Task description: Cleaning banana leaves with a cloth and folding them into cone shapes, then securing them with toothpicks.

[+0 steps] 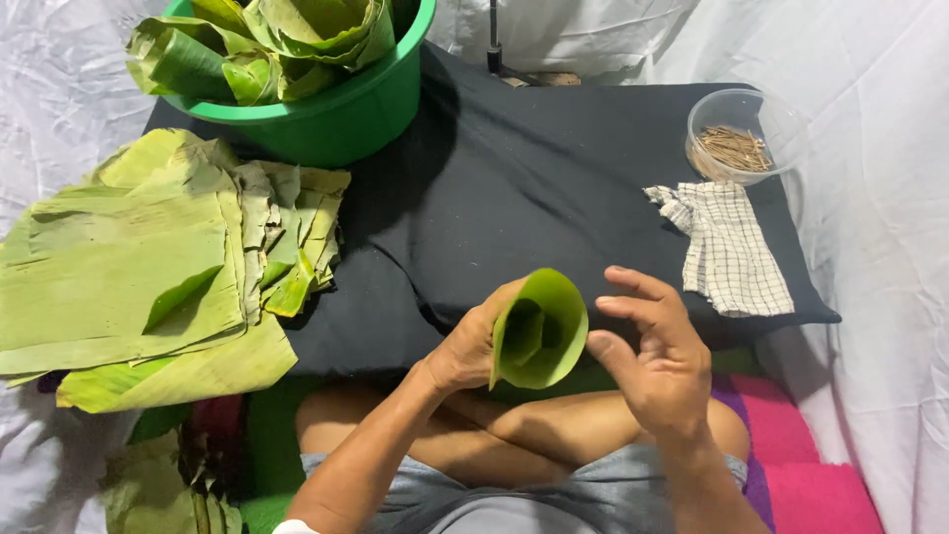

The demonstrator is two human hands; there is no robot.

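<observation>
My left hand [468, 346] grips a green banana leaf rolled into a cone [539, 329], its open mouth turned toward the camera. My right hand [652, 356] hovers just right of the cone's rim with fingers spread and curled, the thumb close to the leaf edge; whether it touches is unclear. Both hands are held above my crossed legs, at the near edge of a black cloth-covered board [514, 188].
A stack of flat banana leaves [148, 267] lies on the left. A green tub [336, 109] holding folded leaves stands at the back left. A clear plastic bowl of thin sticks [736, 138] and a checked cloth [727, 247] sit at the right.
</observation>
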